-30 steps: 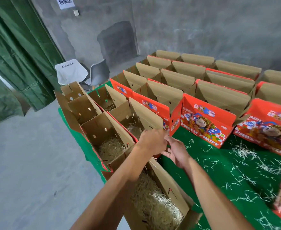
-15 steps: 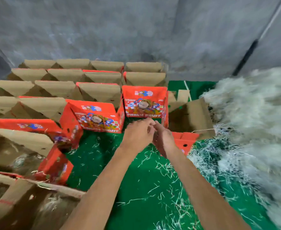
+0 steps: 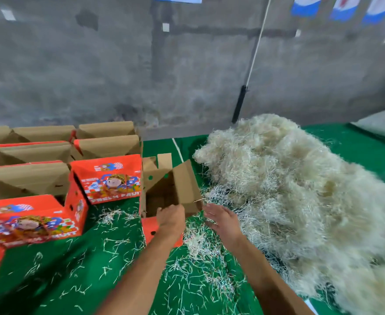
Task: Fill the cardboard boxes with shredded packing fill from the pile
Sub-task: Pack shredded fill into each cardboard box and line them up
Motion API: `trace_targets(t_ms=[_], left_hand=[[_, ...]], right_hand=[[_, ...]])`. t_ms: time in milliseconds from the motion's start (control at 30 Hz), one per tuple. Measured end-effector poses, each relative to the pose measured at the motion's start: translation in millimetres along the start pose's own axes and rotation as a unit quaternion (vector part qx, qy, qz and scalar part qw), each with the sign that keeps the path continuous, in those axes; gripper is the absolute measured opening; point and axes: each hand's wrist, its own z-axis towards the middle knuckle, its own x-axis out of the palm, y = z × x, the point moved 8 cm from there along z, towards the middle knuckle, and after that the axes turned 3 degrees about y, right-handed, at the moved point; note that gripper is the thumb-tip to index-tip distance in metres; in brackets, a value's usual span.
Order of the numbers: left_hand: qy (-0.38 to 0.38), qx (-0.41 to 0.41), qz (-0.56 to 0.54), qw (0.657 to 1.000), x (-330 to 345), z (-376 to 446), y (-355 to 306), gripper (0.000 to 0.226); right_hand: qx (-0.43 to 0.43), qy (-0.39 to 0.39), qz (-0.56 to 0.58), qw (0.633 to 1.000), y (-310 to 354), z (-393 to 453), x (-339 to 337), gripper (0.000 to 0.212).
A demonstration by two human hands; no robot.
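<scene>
Here the grey concrete wall (image 3: 118,64) fills the upper half of the view, with a white cord (image 3: 256,48) slanting down it to a black fitting. Below it a green cloth (image 3: 73,269) covers the work surface. On the right of the cloth lies the pile of shredded fill (image 3: 300,201), pale, straw-coloured and heaped high, running from the wall toward the near right corner. On the left stand rows of red printed boxes (image 3: 109,180) with their brown flaps up; what is inside them cannot be seen from this angle. Between those rows and the pile sits one open box (image 3: 164,192), its brown inside showing bare cardboard, its right flap leaning out toward the pile and its red front flap folded down onto the cloth. Loose strands (image 3: 200,264) lie scattered over the cloth in front of it, thickest beside the pile.

The left hand (image 3: 172,220) is at the near edge of the open box, fingers curled down at the rim; whether they pinch the cardboard cannot be told. The right hand (image 3: 221,220) hovers just right of the box's leaning flap, palm turned inward and fingers spread loosely, holding nothing, above the fringe of the pile
</scene>
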Motion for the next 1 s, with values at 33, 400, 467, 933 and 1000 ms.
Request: trace_targets(t_ms=[33,400,467,933,1000], left_hand=[[-0.009,-0.011,0.003,1.0,0,-2,7,0.025],[0.255,-0.054,0.028,0.965,5,-51,108,0.05],[0.273,-0.03,-0.083,0.958,5,-51,82,0.101],[0.041,0.047,-0.057,0.996,-11,-62,24,0.011],[0.038,0.044,-0.07,0.996,-17,-74,36,0.01]], right_hand=[[0.007,0.001,-0.009,1.0,1,3,-5,0.016],[0.035,0.003,-0.033,0.999,-21,24,13,0.024],[0.037,0.01,-0.038,0.999,-27,23,24,0.03],[0.045,0.014,-0.003,0.999,-37,3,23,0.042],[0.031,-0.043,-0.028,0.998,-37,5,17,0.057]])
